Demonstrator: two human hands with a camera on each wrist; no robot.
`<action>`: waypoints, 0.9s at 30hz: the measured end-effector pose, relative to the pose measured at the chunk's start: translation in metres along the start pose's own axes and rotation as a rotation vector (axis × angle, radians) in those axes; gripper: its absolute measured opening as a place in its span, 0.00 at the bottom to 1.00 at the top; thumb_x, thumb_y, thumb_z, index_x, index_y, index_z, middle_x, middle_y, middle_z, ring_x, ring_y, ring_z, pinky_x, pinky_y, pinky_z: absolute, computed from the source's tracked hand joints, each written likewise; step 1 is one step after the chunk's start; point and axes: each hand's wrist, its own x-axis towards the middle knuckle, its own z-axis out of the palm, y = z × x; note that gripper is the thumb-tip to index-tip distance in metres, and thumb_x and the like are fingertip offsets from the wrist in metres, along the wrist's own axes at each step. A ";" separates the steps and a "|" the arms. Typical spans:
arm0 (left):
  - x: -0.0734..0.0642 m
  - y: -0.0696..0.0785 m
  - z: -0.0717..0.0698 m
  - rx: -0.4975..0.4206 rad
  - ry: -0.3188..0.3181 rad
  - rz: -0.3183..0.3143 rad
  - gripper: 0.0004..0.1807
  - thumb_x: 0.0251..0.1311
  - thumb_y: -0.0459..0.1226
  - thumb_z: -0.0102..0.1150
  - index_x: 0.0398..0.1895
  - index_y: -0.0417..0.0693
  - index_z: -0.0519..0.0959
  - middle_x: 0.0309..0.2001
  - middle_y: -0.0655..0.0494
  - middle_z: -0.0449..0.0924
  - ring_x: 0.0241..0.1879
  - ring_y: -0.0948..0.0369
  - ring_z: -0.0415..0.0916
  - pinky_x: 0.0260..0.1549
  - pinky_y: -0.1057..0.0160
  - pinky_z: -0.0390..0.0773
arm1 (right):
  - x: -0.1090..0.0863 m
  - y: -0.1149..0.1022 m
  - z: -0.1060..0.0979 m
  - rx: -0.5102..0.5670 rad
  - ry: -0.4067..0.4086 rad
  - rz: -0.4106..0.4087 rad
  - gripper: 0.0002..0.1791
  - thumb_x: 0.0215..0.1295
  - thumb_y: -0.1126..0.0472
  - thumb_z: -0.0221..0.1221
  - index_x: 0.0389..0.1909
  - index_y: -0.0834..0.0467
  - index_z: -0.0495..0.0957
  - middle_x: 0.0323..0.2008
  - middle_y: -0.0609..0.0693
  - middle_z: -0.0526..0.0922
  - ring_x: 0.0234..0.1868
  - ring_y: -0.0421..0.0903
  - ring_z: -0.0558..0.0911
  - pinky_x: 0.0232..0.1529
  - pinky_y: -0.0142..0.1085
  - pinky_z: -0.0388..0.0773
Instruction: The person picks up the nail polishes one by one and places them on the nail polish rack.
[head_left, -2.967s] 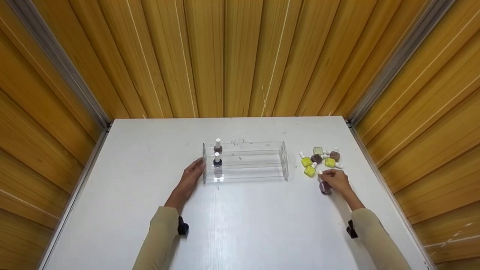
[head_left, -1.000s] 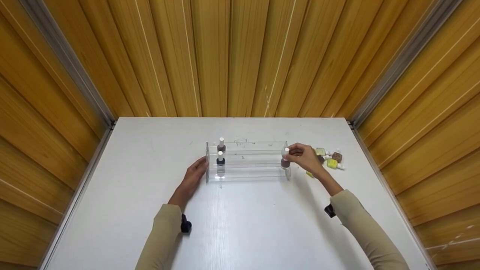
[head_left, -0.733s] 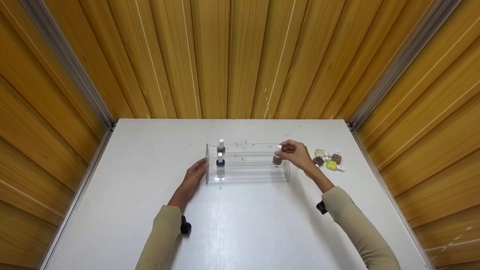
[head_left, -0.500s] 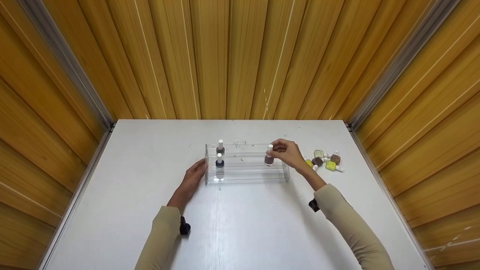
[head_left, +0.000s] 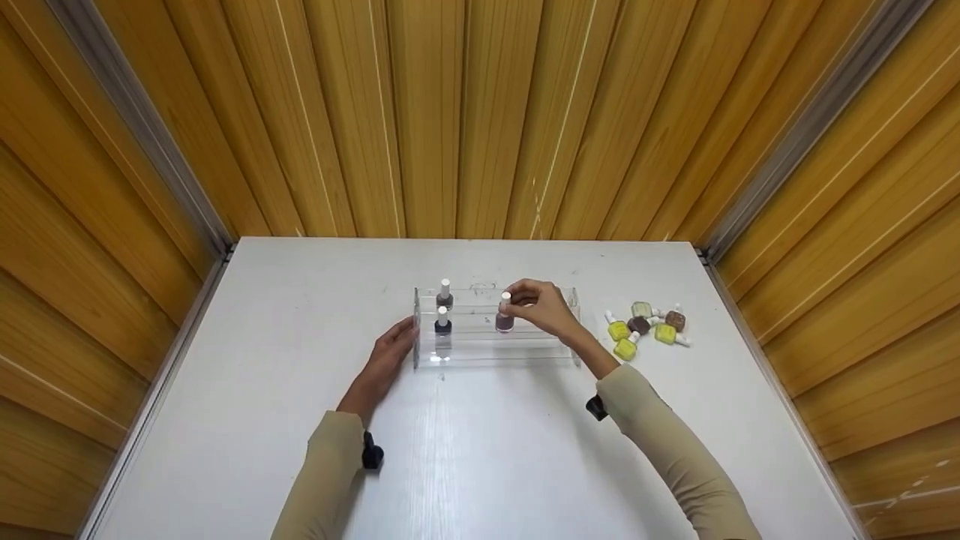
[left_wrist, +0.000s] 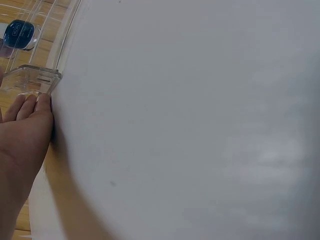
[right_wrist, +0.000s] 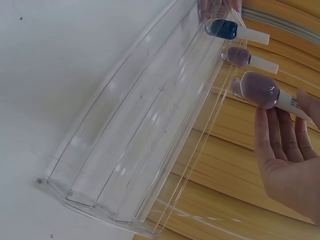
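A clear stepped acrylic rack (head_left: 480, 349) stands on the white table. My left hand (head_left: 391, 351) rests against its left end panel, fingertips touching the plastic in the left wrist view. My right hand (head_left: 544, 309) pinches the white cap of a mauve nail polish bottle (right_wrist: 260, 90), upright over the rack's middle in the head view. At the rack's left end, another mauve nail polish bottle (right_wrist: 238, 56) stands on the back step. A dark blue nail polish bottle (right_wrist: 223, 29) stands one step in front of it.
Several nail polish bottles lie in a loose group right of the rack, among them a yellow one (head_left: 625, 349), a brown one (head_left: 675, 321) and a pale green one (head_left: 642, 309). Wood-patterned walls (head_left: 495, 120) close off the table's back and sides.
My right hand picked the mauve bottle from near the loose group and carried it left, past the rack's right end to above its middle. My left hand has stayed at the rack's left end.
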 end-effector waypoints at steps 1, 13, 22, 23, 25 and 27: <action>0.000 0.000 0.000 -0.006 -0.003 0.002 0.32 0.74 0.44 0.57 0.77 0.43 0.63 0.78 0.44 0.62 0.80 0.50 0.53 0.81 0.54 0.51 | 0.000 -0.002 0.001 -0.004 -0.009 -0.004 0.17 0.62 0.64 0.71 0.49 0.69 0.82 0.43 0.63 0.88 0.42 0.47 0.87 0.43 0.27 0.82; -0.002 0.002 0.000 0.009 0.006 0.010 0.32 0.74 0.44 0.58 0.76 0.43 0.65 0.77 0.45 0.63 0.80 0.50 0.53 0.81 0.53 0.52 | 0.004 -0.003 0.032 0.026 -0.038 -0.043 0.16 0.60 0.65 0.72 0.46 0.69 0.83 0.40 0.62 0.89 0.38 0.39 0.85 0.42 0.26 0.83; 0.000 0.004 0.002 -0.006 -0.021 0.009 0.31 0.76 0.42 0.55 0.77 0.42 0.62 0.78 0.44 0.61 0.81 0.50 0.52 0.81 0.54 0.52 | 0.002 0.010 0.063 0.072 -0.025 -0.031 0.14 0.58 0.68 0.72 0.43 0.69 0.83 0.39 0.63 0.89 0.37 0.39 0.86 0.41 0.26 0.83; 0.001 0.004 0.002 0.003 -0.017 0.006 0.31 0.76 0.42 0.55 0.77 0.42 0.62 0.78 0.44 0.61 0.81 0.50 0.52 0.81 0.54 0.52 | 0.003 0.011 0.067 0.080 -0.019 -0.028 0.14 0.58 0.68 0.72 0.43 0.69 0.83 0.39 0.63 0.89 0.37 0.39 0.86 0.41 0.27 0.83; 0.000 0.004 0.001 0.004 -0.006 -0.001 0.31 0.76 0.42 0.55 0.77 0.43 0.63 0.78 0.44 0.61 0.81 0.50 0.52 0.81 0.54 0.52 | 0.005 0.015 0.076 0.099 -0.009 -0.027 0.14 0.57 0.69 0.72 0.43 0.70 0.83 0.40 0.64 0.88 0.37 0.39 0.86 0.42 0.28 0.84; -0.002 0.003 -0.001 0.012 0.003 0.002 0.31 0.76 0.42 0.55 0.77 0.42 0.63 0.78 0.43 0.61 0.81 0.49 0.52 0.81 0.53 0.52 | 0.006 0.018 0.087 0.119 0.002 -0.025 0.14 0.56 0.70 0.72 0.43 0.71 0.83 0.40 0.64 0.88 0.37 0.41 0.86 0.43 0.29 0.85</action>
